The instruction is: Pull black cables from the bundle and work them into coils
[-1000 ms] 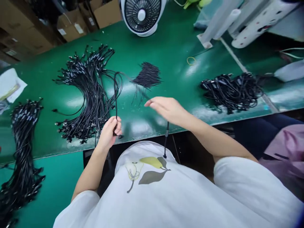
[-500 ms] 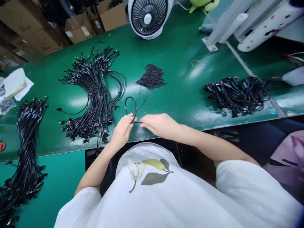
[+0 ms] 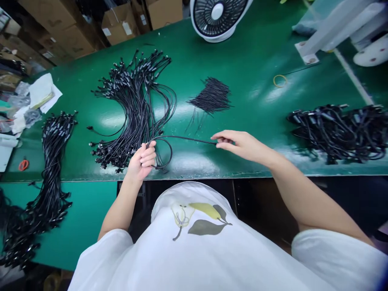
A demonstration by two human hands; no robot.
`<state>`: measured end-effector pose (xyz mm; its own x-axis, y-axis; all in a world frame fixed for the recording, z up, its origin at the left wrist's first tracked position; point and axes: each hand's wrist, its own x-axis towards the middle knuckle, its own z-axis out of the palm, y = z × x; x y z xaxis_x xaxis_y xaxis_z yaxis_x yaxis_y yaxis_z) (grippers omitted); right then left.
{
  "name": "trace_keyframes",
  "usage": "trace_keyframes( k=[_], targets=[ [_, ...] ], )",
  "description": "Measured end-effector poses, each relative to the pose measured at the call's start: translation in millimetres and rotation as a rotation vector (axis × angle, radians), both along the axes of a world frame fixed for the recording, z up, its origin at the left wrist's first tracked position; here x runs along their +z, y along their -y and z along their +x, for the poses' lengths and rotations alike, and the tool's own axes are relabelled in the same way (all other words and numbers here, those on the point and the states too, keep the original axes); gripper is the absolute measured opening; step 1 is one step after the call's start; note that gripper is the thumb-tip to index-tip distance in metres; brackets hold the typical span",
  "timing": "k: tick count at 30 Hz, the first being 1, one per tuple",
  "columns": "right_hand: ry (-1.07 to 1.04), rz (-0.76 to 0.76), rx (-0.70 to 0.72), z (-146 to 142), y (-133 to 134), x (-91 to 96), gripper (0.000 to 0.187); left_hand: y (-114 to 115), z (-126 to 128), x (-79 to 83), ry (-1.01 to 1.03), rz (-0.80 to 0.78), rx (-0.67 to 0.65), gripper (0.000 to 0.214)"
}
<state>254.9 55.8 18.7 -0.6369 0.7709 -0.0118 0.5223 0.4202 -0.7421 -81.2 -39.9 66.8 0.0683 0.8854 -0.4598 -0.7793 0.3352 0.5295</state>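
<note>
one black cable [image 3: 194, 138]: held just above the near side of the green table [image 3: 257, 161], drawn nearly straight between two hands, with a small loop beside the left one.
one left hand [image 3: 143, 161]: fingers curled closed around the cable where the loop's strands meet, probably to stop the loop springing open.
one right hand [image 3: 235, 141]: thumb and fingertips pinching the cable's other stretch, apparently so the length stays taut and clear of the tabletop.
one spread bundle of cables [image 3: 136, 109]: just beyond the left hand, connectors grouped at both ends, seemingly laid so single cables pull free.
one heap of thin black ties [image 3: 214, 95]: beyond and between the hands, presumably central to suit either; several strays lie nearer.
one pile of folded cables [image 3: 342, 131]: well to the right, likely set apart from the straight ones.
one white fan [image 3: 216, 12]: far side, away from the work.
</note>
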Motion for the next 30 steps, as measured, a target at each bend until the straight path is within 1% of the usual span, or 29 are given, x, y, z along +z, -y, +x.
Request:
trace_keyframes(
  k=[2,4,7,10,13,15,18,22,24,25,26,27,29,30],
  targets=[
    [0.033,0.007,-0.006,5,3,-7.6,0.041,-4,-5,0.4,0.044,0.031,0.109,0.033],
    [0.029,0.074,-0.035,9,6,-12.0,0.039,-7,-9,0.2,0.047,0.047,0.142,0.034],
    [0.005,0.209,-0.098,12,7,-11.5,0.038,-11,-9,-1.6,0.000,0.015,0.063,0.036],
    [0.048,0.284,-0.104,10,6,-7.1,0.038,-13,-5,-3.3,-0.036,0.013,0.001,0.026],
    [0.110,0.303,-0.057,5,2,-6.2,0.038,-15,-2,-3.2,-0.024,0.041,-0.004,0.021],
    [0.125,0.303,-0.034,2,0,-7.7,0.038,-16,-1,-2.7,-0.020,0.039,0.013,0.022],
    [0.110,0.323,-0.038,0,-4,-10.4,0.037,-16,-2,-2.0,-0.059,0.013,0.064,0.024],
    [0.076,0.415,-0.131,-2,-9,-11.7,0.035,-16,-5,-1.0,-0.125,0.015,0.157,0.027],
    [0.061,0.474,-0.214,-6,-5,-10.0,0.034,-18,-6,-2.8,-0.140,0.047,0.187,0.026],
    [0.073,0.505,-0.231,-11,0,-7.9,0.033,-20,-5,-4.9,-0.165,0.063,0.191,0.024],
    [0.102,0.528,-0.200,-17,8,-4.6,0.031,-21,-2,-7.8,-0.211,0.082,0.187,0.021],
    [0.138,0.540,-0.110,-24,16,0.0,0.030,-22,2,-11.4,-0.278,0.109,0.174,0.019],
    [0.190,0.520,0.200,-43,35,13.1,0.027,-22,14,-19.6,-0.452,0.198,0.115,0.020],
    [0.181,0.492,0.352,-52,43,21.0,0.026,-21,21,-23.5,-0.539,0.251,0.060,0.021]
  ],
)
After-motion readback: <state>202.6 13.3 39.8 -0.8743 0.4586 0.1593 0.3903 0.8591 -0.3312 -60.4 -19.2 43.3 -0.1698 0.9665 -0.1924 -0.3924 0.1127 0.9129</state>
